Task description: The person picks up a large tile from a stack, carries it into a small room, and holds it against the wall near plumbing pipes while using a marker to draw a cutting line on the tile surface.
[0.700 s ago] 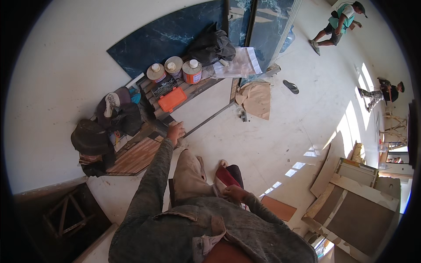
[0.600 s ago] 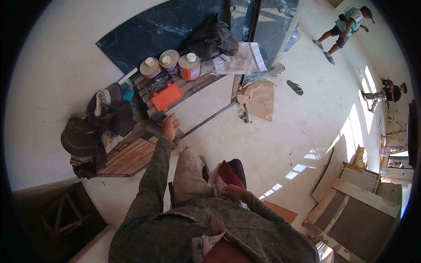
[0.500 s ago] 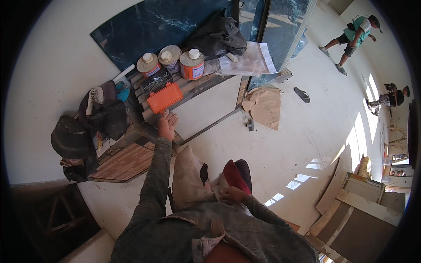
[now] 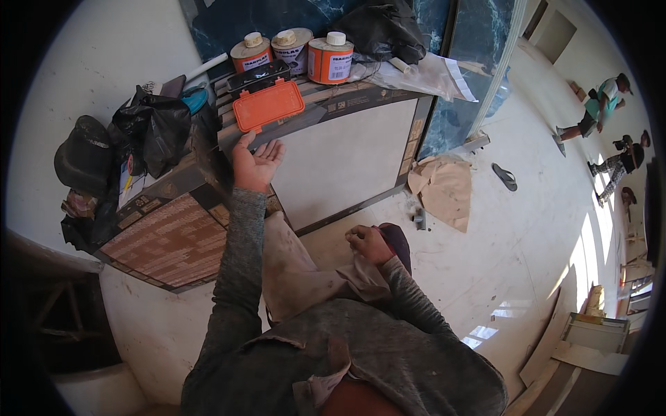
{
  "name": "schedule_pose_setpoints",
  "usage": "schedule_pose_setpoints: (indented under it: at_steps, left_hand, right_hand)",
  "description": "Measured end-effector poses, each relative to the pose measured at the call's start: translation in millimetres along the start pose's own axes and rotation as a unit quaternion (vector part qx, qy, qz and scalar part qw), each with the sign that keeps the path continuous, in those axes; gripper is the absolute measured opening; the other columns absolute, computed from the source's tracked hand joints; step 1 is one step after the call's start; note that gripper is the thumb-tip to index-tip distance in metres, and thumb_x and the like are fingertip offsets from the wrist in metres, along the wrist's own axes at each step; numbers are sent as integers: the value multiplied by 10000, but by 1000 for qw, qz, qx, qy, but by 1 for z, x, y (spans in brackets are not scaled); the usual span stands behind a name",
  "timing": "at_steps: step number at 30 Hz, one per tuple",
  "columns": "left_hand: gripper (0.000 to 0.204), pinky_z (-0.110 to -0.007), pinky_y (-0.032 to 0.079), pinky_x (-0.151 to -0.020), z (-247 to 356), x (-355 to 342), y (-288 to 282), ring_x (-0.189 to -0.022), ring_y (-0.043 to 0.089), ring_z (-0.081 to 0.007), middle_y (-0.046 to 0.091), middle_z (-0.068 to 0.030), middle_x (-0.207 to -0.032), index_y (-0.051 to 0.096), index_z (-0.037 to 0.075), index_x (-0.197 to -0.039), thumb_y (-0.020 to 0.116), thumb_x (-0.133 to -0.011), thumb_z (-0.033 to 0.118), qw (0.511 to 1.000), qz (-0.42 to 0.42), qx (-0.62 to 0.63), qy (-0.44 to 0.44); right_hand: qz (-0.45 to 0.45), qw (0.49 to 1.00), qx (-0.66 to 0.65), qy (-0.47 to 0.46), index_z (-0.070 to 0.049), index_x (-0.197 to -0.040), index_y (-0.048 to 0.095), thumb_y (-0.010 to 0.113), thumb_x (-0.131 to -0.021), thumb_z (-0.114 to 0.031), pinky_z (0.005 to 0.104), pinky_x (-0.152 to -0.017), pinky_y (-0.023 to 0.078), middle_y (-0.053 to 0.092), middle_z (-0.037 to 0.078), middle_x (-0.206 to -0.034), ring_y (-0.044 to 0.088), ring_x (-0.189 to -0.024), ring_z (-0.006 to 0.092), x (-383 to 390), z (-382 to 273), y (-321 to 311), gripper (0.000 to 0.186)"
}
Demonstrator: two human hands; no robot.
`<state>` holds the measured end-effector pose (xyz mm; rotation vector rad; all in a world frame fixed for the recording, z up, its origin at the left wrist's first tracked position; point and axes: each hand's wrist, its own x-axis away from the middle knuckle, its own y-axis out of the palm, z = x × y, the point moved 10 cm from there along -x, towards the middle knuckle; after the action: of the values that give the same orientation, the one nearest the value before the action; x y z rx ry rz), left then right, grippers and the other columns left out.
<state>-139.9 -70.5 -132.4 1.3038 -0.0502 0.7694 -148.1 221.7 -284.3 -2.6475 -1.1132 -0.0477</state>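
My left hand (image 4: 255, 165) is palm up with its fingers apart and loosely bent. Its thumb tip is by the front edge of an orange lid (image 4: 269, 106); whether they touch is hard to tell. The lid is swung open from a small black box (image 4: 260, 78) on top of a stack of boxed tiles (image 4: 340, 159). In front of my lap, above my knee, my right hand (image 4: 371, 244) has its fingers curled together in a pinch. Anything between those fingertips is too small to make out. Behind the box stand several cans, including an orange-and-white can (image 4: 331, 59) with a white cap.
A black plastic bag (image 4: 378, 31) and clear sheeting (image 4: 423, 76) lie right of the cans. Dark bags (image 4: 149, 132) and a black hat (image 4: 84, 156) cover the left end. Torn brown paper (image 4: 442, 191) and a sandal (image 4: 504, 177) are on the floor. People (image 4: 602, 104) walk at far right.
My right hand has risen from my lap, fingers pinched. My left hand stays by the orange lid, its palm turned up more. The view has shifted, and the people at far right have moved.
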Motion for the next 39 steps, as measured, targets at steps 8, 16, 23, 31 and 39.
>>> schedule_pose_setpoints:
  at_steps: [8,16,23,31,39]
  left_hand:
    - [1013,-427,286,-1149,-7,-3,-17,-1360,364,-299,320,-183,-1454,99,-47,-1516,756,-816,276,997,-33,-26,63]
    - [1087,-401,313,-1134,-10,-6,-21,-1337,396,-295,337,-199,-1446,109,-81,-1508,774,-792,395,989,-7,-73,125]
    - [1155,-407,312,-1144,-15,-9,-19,-1345,406,-319,308,-214,-1484,47,-58,-1532,797,-773,384,986,-16,-67,155]
    - [918,-373,393,-1053,-12,-4,-30,-1173,509,-262,429,-178,-1340,329,-67,-1413,783,-795,439,976,37,-84,199]
    - [900,-385,402,-1078,-12,19,-32,-1289,460,-309,399,-218,-1416,335,-52,-1439,766,-830,451,963,42,-103,247]
  right_hand:
    - [40,996,-75,10,-15,-982,650,631,-950,-237,250,-570,475,615,10,-724,581,-636,78,-25,-39,-69,225]
    - [50,985,-166,-10,-73,-1003,669,634,-950,-253,219,-574,446,605,-18,-746,580,-652,77,-67,-78,-101,191]
    - [54,957,-284,-7,-68,-1211,597,585,-972,-203,259,-752,527,691,43,-1028,667,-906,137,-138,-105,-126,274]
    - [-31,949,-315,-10,-30,-1234,559,581,-985,-245,295,-813,541,678,96,-1149,651,-986,166,-175,-136,-62,330]
    - [-42,916,-398,-1,-62,-1171,545,671,-942,-292,301,-799,546,659,112,-1094,661,-989,209,-183,-141,-36,348]
